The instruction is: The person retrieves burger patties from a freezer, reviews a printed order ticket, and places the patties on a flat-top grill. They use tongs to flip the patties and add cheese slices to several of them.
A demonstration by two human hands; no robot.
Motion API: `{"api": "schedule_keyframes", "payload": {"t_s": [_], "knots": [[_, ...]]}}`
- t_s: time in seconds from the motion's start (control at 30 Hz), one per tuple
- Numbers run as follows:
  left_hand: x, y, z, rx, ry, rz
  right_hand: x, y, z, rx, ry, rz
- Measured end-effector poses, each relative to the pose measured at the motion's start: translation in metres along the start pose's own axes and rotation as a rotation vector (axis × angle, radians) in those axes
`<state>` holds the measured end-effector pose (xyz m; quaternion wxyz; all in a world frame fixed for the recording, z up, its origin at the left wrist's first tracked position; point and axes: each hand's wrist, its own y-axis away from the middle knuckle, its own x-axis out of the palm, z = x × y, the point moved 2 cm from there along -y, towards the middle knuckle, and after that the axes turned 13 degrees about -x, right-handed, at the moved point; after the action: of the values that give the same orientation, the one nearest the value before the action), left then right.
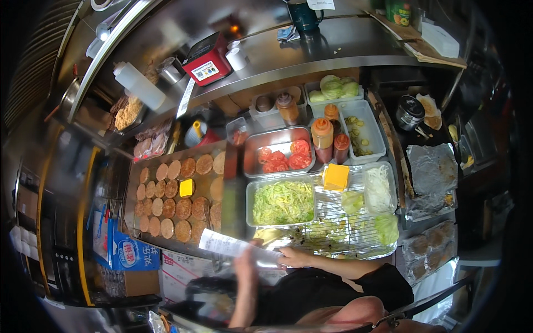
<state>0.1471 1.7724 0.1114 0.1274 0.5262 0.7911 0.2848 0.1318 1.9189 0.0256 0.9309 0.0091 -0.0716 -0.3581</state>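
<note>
A long white printed paper slip (225, 244) stretches above the front edge of the counter. My right hand (293, 257) pinches its right end between thumb and fingers. Across the middle of the slip is my left hand (245, 264), blurred by motion; whether its fingers grip the paper cannot be made out. Left of the slip lies a griddle (135, 233) with rows of round patties (183, 208), one topped by a yellow cheese slice (186, 187). Just behind my hands are a tub of shredded lettuce (283, 204) and a wire rack (329, 233) with lettuce scraps.
Sliced tomatoes (287, 156) fill part of a metal tray, beside sauce bottles (322, 133). Cheese slices (336, 177) and a tub of shredded white vegetable (378, 189) sit on the rack. A steel shelf (266, 79) overhangs the back, carrying a red printer (206, 60). Foil-covered trays (431, 166) stand right.
</note>
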Motion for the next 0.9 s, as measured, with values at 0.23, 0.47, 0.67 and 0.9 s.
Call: {"api": "schedule_keyframes", "payload": {"t_s": [0.23,0.47,0.67,0.9], "knots": [[0.001,-0.003,-0.02,0.041,0.244,0.07,-0.004,0.001,-0.004,-0.209,0.36,0.077],[-0.045,-0.008,-0.042,0.204,0.41,0.008,0.005,-0.004,-0.008,-0.09,0.235,0.022],[-0.06,0.022,-0.049,0.484,0.126,-0.151,-0.089,-0.014,0.015,0.02,0.08,-0.42],[-0.109,0.05,0.102,0.038,-1.032,0.255,-0.214,-0.025,0.196,-0.6,0.122,-0.89]]}}
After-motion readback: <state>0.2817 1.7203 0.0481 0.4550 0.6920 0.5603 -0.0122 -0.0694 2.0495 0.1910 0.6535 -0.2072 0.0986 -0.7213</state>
